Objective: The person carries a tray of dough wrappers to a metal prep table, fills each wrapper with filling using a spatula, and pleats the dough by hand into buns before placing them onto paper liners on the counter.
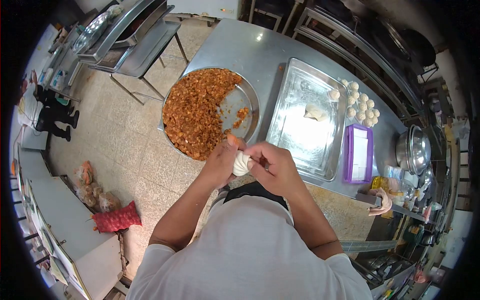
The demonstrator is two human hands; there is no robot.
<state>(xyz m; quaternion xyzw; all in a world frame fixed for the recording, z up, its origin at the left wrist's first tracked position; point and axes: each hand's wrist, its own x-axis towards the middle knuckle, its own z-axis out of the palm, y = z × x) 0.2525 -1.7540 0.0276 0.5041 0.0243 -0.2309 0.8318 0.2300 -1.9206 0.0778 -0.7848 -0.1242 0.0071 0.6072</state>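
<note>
A pleated white dough bun [241,164] sits cupped in my left hand [220,162], close to the table's near edge. My right hand [272,167] pinches the bun's pleats from the right side with thumb and fingers. Just beyond my hands stands a round metal pan [254,107] with a large heap of reddish-brown chopped filling [200,110]; part of the pan's floor shows at its right. On the large metal tray [295,145] to the right lie a flat piece of dough [316,112] and one small bun [334,94].
Several dough balls [362,105] lie on the steel table [227,45] past the tray. A purple bin [348,172], metal bowls [414,150] and an oil bottle [385,183] stand at the right. A red mesh sack [117,218] rests on the floor; another person [45,110] is at far left.
</note>
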